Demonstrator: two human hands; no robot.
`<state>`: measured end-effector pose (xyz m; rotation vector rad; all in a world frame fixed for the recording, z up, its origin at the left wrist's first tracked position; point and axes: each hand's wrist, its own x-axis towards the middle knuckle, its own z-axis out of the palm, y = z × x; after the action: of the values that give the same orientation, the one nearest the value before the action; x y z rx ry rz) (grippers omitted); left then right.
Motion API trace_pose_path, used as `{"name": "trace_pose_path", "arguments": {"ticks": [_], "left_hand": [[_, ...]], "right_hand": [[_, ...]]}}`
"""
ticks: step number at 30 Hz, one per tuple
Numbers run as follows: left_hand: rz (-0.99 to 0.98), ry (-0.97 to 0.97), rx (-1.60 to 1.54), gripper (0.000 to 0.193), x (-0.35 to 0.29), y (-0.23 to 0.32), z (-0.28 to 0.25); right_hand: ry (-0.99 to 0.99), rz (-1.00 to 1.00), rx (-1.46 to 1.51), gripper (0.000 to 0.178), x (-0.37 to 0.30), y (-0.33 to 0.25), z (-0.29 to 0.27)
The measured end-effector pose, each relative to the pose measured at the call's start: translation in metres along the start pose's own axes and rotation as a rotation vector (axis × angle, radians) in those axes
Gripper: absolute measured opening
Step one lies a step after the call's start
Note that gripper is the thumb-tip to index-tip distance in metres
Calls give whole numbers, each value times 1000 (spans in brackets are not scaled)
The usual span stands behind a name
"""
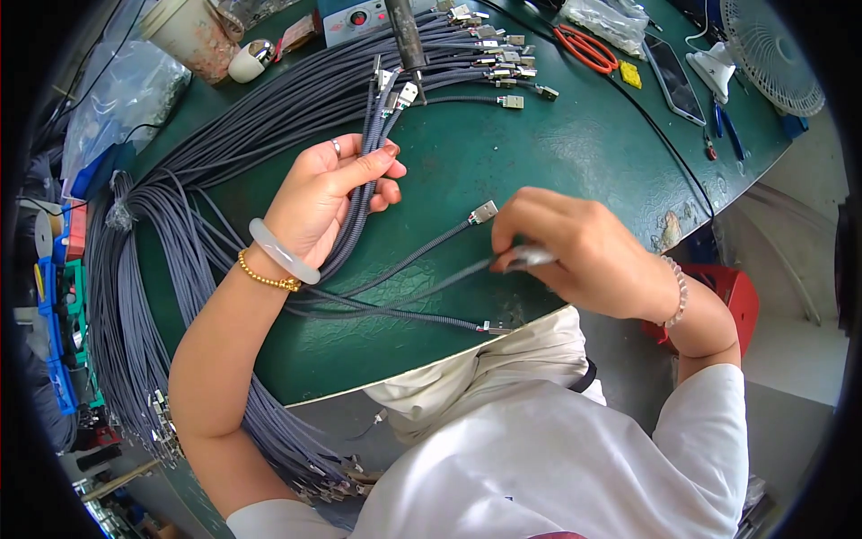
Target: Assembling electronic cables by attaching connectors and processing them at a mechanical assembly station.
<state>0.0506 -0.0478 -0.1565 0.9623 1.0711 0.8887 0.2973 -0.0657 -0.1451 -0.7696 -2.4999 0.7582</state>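
Note:
My left hand (337, 180) is closed around a few dark grey braided USB cables (357, 214), whose metal plugs point up above the thumb. Over the table's near side, my right hand (579, 247) pinches the end of another grey USB cable (440, 283). That cable end is smeared by motion, so its plug does not show clearly. Two loose cables lie close by: one ends in a metal plug (483, 212) beside my right fingers, the other in a plug (493, 328) by the table's front edge. A long bundle of cables (260, 117) runs behind my left hand.
A soldering iron (406, 40) hangs above the plugs, before a blue station (346, 22). Orange-handled scissors (588, 49), a phone (673, 79), pliers (732, 135) and a white fan (772, 54) occupy the far right. A stained cup (184, 40) stands far left. More cables droop over the left edge.

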Motion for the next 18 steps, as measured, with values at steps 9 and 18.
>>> {"name": "trace_pose_path", "arguments": {"ticks": [9, 18], "left_hand": [[-82, -134, -62, 20, -9, 27, 0], [-148, -176, -168, 23, -7, 47, 3]], "right_hand": [[59, 440, 600, 17, 65, 11, -18], [159, 530, 911, 31, 113, 47, -41]]}}
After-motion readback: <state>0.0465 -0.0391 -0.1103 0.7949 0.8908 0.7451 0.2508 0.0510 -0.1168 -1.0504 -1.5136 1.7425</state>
